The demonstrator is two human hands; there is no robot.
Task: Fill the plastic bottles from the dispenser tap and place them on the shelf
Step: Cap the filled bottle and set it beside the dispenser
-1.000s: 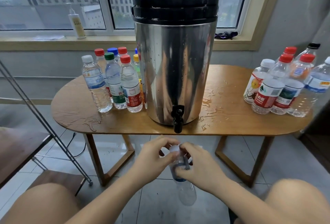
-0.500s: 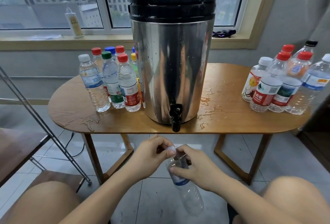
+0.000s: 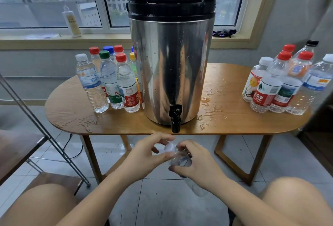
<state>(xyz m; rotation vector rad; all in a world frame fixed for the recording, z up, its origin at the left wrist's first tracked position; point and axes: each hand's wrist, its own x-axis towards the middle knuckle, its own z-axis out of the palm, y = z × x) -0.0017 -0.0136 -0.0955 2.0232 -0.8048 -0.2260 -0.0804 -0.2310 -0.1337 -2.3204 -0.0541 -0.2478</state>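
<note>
A clear plastic bottle (image 3: 181, 160) is held tilted below the table's front edge, its base pointing down towards my lap. My right hand (image 3: 196, 164) grips the bottle's upper body. My left hand (image 3: 149, 153) pinches its white cap (image 3: 170, 147). Just above stands the black tap (image 3: 175, 117) of a tall steel dispenser (image 3: 171, 67) with a black lid. A group of capped bottles (image 3: 115, 81) stands left of the dispenser. Another group of capped bottles (image 3: 281, 83) stands at the right end.
The oval wooden table (image 3: 72, 110) has water puddles near the tap and at its left front. A metal-framed shelf (image 3: 21, 146) with wooden boards stands at the left. A pump bottle (image 3: 71, 22) sits on the windowsill. My knees fill the lower corners.
The bottle has tilted further, its base swinging right and down. My left hand's fingers have shifted on the white cap while both hands rose slightly towards the tap.
</note>
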